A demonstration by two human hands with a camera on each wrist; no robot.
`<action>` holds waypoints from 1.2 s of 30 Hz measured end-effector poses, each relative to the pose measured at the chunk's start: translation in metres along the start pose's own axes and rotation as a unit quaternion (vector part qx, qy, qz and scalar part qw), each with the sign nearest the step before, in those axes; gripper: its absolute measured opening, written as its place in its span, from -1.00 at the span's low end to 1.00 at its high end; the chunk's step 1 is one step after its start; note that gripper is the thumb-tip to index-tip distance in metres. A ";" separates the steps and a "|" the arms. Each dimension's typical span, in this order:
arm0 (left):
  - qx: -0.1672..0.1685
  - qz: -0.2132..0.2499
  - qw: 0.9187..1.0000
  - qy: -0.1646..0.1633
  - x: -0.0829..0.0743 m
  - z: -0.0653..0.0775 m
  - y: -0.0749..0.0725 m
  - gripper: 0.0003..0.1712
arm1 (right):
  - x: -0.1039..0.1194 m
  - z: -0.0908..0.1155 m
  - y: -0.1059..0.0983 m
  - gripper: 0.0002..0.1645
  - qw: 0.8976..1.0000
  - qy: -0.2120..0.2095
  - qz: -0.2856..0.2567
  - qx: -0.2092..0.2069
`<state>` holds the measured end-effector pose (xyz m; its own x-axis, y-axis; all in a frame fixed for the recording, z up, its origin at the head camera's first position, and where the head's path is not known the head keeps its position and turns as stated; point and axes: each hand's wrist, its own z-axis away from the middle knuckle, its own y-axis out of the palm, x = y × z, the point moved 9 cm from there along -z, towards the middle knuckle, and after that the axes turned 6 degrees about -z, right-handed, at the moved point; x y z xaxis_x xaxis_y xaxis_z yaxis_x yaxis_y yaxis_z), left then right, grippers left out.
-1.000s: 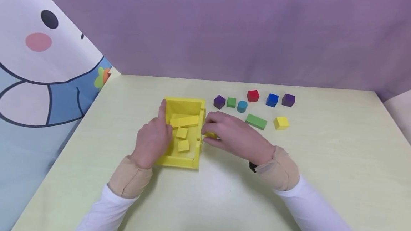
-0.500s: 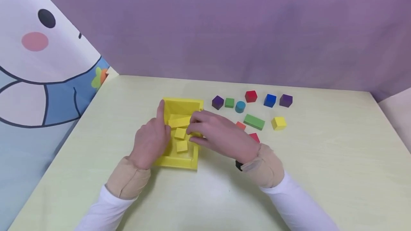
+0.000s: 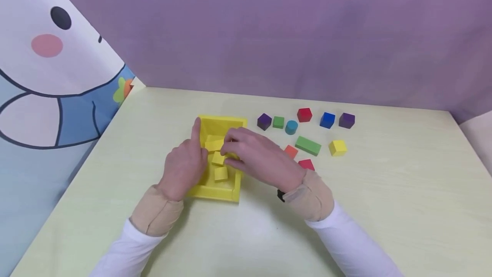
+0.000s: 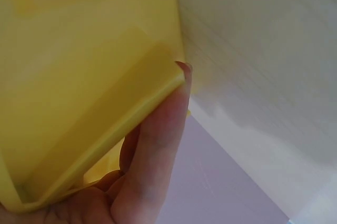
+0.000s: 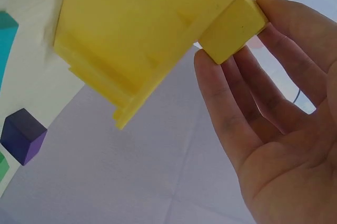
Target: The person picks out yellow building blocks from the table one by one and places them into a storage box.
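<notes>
An open yellow box (image 3: 215, 193) sits on the pale table, with small yellow blocks (image 3: 221, 174) and a longer yellow block (image 3: 213, 144) lying inside. My left hand (image 3: 184, 163) grips the box's left wall, its index finger (image 3: 197, 131) stretched along the rim; the left wrist view shows a finger (image 4: 158, 145) pressed against the yellow wall (image 4: 79, 77). My right hand (image 3: 230, 151) hovers over the box interior and pinches a small yellow block (image 5: 231, 29) in its fingertips, just beside the box (image 5: 142, 29).
Loose blocks lie to the right of the box: purple cube (image 3: 264, 121), green cube (image 3: 278, 122), teal cylinder (image 3: 291, 127), red cube (image 3: 304, 114), blue cube (image 3: 327, 120), another purple cube (image 3: 347, 120), green bar (image 3: 308, 145), yellow cube (image 3: 338, 147), orange block (image 3: 291, 151), red block (image 3: 306, 164).
My right hand has carried the small yellow block left, from outside the box's right wall to over its inside, uncovering the orange and red blocks. The left hand stayed on the box.
</notes>
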<state>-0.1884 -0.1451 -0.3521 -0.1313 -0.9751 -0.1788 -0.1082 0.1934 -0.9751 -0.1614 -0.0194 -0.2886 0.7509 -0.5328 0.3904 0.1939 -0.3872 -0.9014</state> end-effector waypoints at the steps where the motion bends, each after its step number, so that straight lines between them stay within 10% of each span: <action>1: -0.003 -0.001 1.000 0.001 0.000 0.000 0.000 -0.20 | 0.000 -0.001 0.001 -0.69 1.000 0.002 -0.001 0.001; 36: 0.003 -0.008 1.000 -0.009 0.001 -0.001 -0.002 -0.18 | -0.013 -0.026 0.033 -0.76 0.997 0.055 0.024 0.039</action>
<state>-0.1888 -0.1459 -0.3506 -0.1120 -0.9798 -0.1656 -0.1047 0.1774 -0.9786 -0.1812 -0.0452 -0.3180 0.6877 -0.6297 0.3612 0.2119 -0.3018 -0.9295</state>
